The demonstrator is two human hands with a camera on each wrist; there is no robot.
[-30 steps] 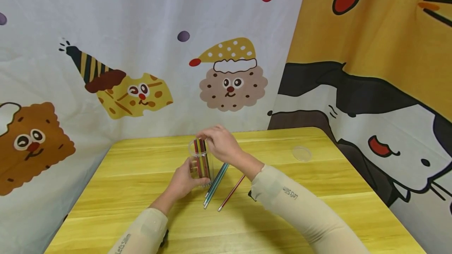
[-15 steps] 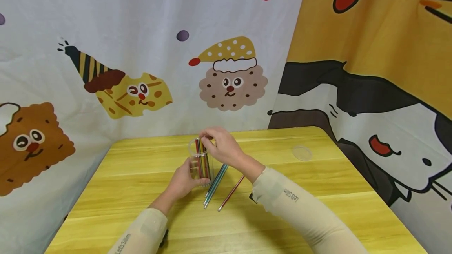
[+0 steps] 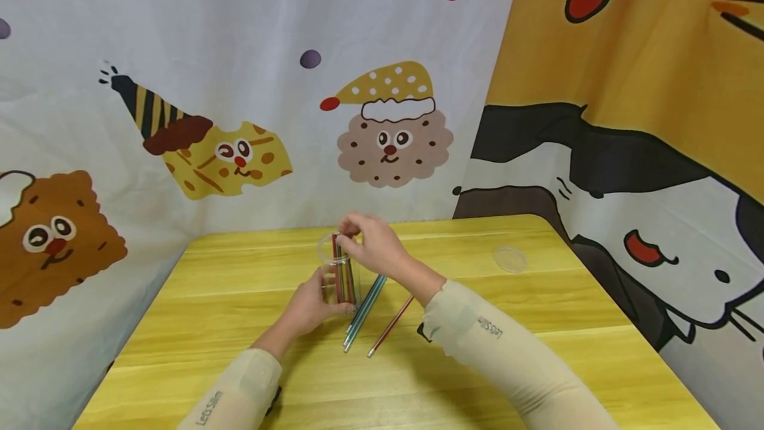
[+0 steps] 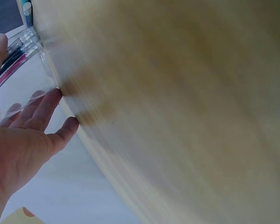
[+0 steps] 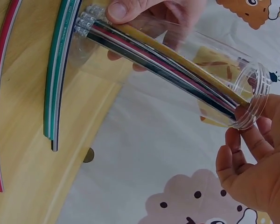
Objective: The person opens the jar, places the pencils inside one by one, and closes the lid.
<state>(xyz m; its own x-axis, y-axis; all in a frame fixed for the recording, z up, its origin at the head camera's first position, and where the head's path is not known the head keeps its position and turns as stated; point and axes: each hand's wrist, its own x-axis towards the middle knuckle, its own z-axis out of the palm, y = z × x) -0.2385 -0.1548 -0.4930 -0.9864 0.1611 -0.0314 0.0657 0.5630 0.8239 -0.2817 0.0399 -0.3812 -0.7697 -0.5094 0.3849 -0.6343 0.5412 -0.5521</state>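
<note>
Several pencils [image 3: 344, 281] between both hands, long axis nearly upright in a clear jar [image 5: 203, 53]; low on jar, left hand [image 3: 307, 304] curled round; nearer pencil tops, right hand [image 3: 376, 244], apparently pinching them, contact partly hidden.

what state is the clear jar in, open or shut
Open: no lid sits on the clear jar holding the pencils, and a clear disc, apparently its lid, lies apart on the table.
</note>
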